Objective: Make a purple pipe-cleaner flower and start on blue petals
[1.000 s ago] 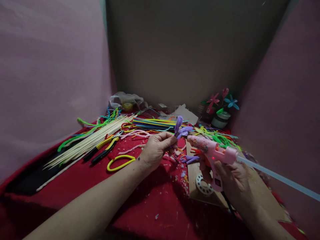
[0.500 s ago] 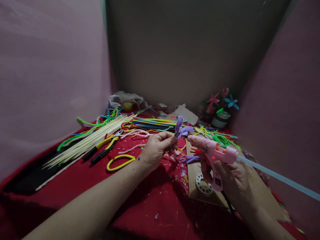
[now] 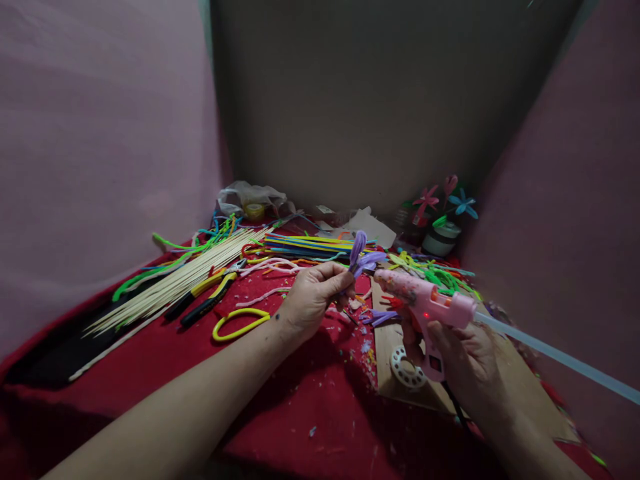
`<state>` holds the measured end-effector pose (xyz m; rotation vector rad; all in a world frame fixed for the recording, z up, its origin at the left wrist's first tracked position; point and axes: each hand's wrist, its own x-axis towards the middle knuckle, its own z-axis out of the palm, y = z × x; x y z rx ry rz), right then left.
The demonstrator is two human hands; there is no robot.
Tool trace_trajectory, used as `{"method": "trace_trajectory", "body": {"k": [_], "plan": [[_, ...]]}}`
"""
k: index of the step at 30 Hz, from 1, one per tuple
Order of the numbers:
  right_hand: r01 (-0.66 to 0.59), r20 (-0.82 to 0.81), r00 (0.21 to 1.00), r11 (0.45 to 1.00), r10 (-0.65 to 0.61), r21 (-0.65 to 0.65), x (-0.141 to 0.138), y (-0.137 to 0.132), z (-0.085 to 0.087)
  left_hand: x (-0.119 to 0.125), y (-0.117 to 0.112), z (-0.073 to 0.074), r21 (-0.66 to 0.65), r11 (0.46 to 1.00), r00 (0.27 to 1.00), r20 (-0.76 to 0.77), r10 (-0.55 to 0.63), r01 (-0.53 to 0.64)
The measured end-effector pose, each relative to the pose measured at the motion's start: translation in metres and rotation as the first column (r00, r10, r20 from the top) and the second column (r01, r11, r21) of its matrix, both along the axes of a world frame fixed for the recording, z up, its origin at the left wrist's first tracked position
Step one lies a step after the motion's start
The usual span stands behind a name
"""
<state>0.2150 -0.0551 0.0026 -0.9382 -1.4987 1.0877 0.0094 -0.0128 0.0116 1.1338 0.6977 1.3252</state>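
Observation:
Between the thumb and fingers of my left hand [image 3: 317,293] is a purple pipe-cleaner flower [image 3: 359,252], its looped petals standing above the fingertips. My right hand [image 3: 465,353] is wrapped round the grip of a pink glue gun [image 3: 430,300], with a finger at its red trigger. A small red light glows on the gun, and a long clear glue stick [image 3: 560,357] sticks out of its back. The gun's nozzle points at the petals, very close to them; whether they touch I cannot tell. More purple pipe-cleaner pieces [image 3: 380,317] lie below the nozzle.
Bamboo sticks [image 3: 185,280], pliers [image 3: 210,293] and yellow-handled scissors [image 3: 241,325] lie left on the red cloth [image 3: 300,413]. A wooden board [image 3: 520,380] bearing a white spool [image 3: 407,368] is at right. Behind are coloured pipe cleaners [image 3: 320,247] and a pot [image 3: 442,239] of pipe-cleaner flowers.
Almost nothing differs. Both hands keep their hold on the purple flower and the glue gun, and the nozzle stays by the petals; the view has shifted very slightly.

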Motion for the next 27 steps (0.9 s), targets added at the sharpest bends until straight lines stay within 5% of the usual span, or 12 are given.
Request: {"method": "trace_trajectory", "body": {"k": [27], "plan": [[0.045,0.001,0.999,0.999,-0.045,-0.011,-0.0021,0.0001,0.0005,0.0,0.0008,-0.0015,0.01,1.0,1.0,0.003,-0.01,0.01]]}}
